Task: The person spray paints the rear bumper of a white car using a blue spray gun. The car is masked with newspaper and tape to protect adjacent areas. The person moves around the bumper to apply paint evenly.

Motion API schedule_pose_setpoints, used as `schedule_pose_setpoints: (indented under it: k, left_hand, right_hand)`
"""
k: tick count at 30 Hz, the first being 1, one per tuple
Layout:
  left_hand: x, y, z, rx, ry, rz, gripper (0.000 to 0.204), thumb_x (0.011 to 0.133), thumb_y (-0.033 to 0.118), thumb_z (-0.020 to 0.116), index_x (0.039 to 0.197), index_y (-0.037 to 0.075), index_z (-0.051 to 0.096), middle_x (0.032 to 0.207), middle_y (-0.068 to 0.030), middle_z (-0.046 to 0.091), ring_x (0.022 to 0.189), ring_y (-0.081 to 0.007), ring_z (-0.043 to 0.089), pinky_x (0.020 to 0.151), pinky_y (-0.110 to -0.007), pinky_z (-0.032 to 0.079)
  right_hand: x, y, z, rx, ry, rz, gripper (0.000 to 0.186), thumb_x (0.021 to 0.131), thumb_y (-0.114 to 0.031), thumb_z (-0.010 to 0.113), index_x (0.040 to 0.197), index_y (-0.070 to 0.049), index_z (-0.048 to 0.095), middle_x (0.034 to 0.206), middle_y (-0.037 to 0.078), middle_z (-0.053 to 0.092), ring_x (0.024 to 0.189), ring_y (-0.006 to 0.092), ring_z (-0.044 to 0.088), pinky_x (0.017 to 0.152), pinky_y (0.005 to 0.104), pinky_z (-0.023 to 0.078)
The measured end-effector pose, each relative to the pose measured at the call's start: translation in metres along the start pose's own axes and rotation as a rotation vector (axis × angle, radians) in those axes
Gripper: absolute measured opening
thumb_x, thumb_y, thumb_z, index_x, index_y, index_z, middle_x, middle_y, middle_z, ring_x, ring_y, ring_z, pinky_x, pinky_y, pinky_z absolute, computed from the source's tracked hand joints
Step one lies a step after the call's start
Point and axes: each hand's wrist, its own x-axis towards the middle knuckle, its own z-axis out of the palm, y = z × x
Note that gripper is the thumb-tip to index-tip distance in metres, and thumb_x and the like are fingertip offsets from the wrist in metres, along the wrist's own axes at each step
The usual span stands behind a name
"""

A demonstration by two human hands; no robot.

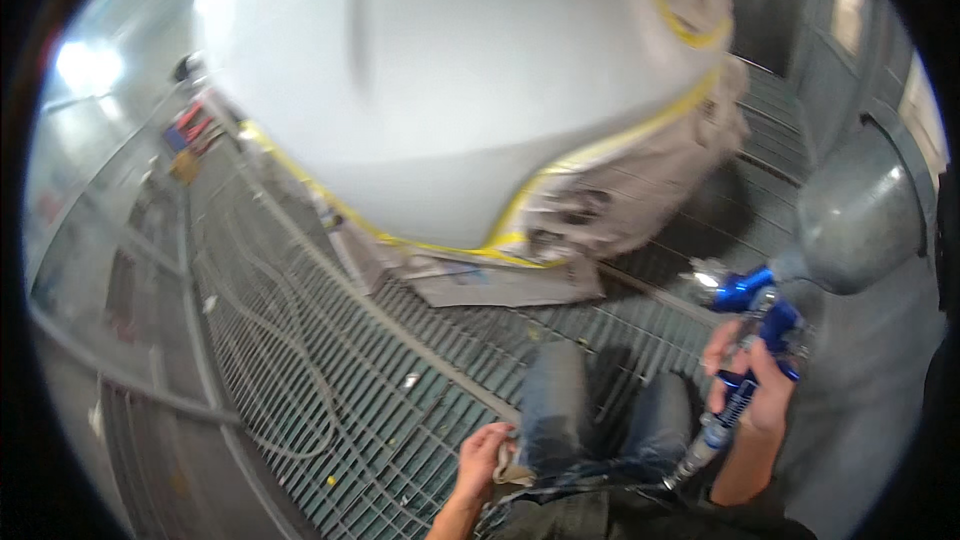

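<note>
My right hand (pixel 760 380) is wrapped round the handle of a blue spray gun (pixel 742 288), which is held up at the right. A large, cloudy, see-through cup (pixel 862 215) sits on the gun, and its silver nozzle end points left toward the car. Low in the middle, my left hand (pixel 483 455) is closed on a crumpled beige cloth (pixel 513 468) beside my leg. Ahead stands a car's front end with a pale grey hood (pixel 440 80), slightly blurred. Yellow masking tape (pixel 375 233) follows its edge, and masking paper (pixel 640 195) hangs below it.
Metal grating (pixel 400 390) forms the floor. A pale hose (pixel 325 420) curves across it at the left, next to a framed wall with glass panels (pixel 110 240). Several small coloured items (pixel 190 135) lie at the far left. A grey wall stands close on the right.
</note>
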Motion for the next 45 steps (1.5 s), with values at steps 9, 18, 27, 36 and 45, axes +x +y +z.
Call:
schedule_pose_setpoints:
  k: [9, 18, 27, 36, 45]
  left_hand:
    - [-0.014, -0.006, 0.006, 0.052, -0.082, -0.06, 0.022, 0.098, 0.02, 0.056, 0.103, 0.0, 0.065, 0.071, -0.0051, 0.063, 0.054, -0.0075, 0.051, 0.05, -0.022, 0.038]
    - [-0.02, -0.006, 0.022, 0.144, -0.047, -0.115, 0.023, 0.098, 0.019, 0.055, 0.104, 0.0, 0.065, 0.072, -0.0045, 0.064, 0.056, -0.0068, 0.051, 0.051, -0.021, 0.038]
    - [-0.011, -0.004, 0.046, 0.181, -0.08, -0.159, 0.023, 0.098, 0.018, 0.055, 0.106, -0.001, 0.064, 0.077, -0.0047, 0.064, 0.066, -0.0077, 0.054, 0.06, -0.021, 0.039]
    - [-0.001, -0.006, 0.055, 0.238, -0.111, -0.186, 0.023, 0.099, 0.02, 0.055, 0.106, 0.001, 0.065, 0.078, -0.0032, 0.063, 0.067, -0.0083, 0.056, 0.06, -0.021, 0.042]
    - [-0.002, -0.01, 0.065, 0.262, -0.156, -0.215, 0.024, 0.099, 0.022, 0.057, 0.108, 0.0, 0.064, 0.082, -0.0024, 0.065, 0.075, -0.0077, 0.057, 0.068, -0.021, 0.043]
  right_hand:
    - [-0.036, -0.008, -0.03, 0.137, 0.011, -0.005, 0.036, 0.097, -0.024, 0.053, 0.109, 0.01, 0.055, 0.098, 0.02, 0.062, 0.082, 0.0215, 0.065, 0.048, 0.0269, 0.056]
    - [-0.031, 0.007, -0.051, 0.2, 0.088, 0.042, 0.037, 0.095, -0.024, 0.056, 0.109, 0.01, 0.054, 0.095, 0.021, 0.062, 0.079, 0.0238, 0.065, 0.045, 0.0274, 0.054]
    - [-0.02, 0.014, -0.077, 0.218, 0.15, 0.056, 0.047, 0.095, -0.03, 0.054, 0.113, 0.014, 0.048, 0.093, 0.023, 0.058, 0.078, 0.0268, 0.061, 0.04, 0.0275, 0.052]
    - [-0.022, 0.031, -0.087, 0.277, 0.157, 0.099, 0.038, 0.093, -0.032, 0.056, 0.088, 0.005, 0.048, 0.089, 0.024, 0.056, 0.077, 0.0295, 0.06, 0.037, 0.0297, 0.052]
    - [-0.026, 0.039, -0.083, 0.23, 0.135, 0.208, 0.04, 0.092, -0.037, 0.06, 0.077, -0.002, 0.048, 0.088, 0.019, 0.053, 0.079, 0.0291, 0.058, 0.035, 0.0302, 0.051]
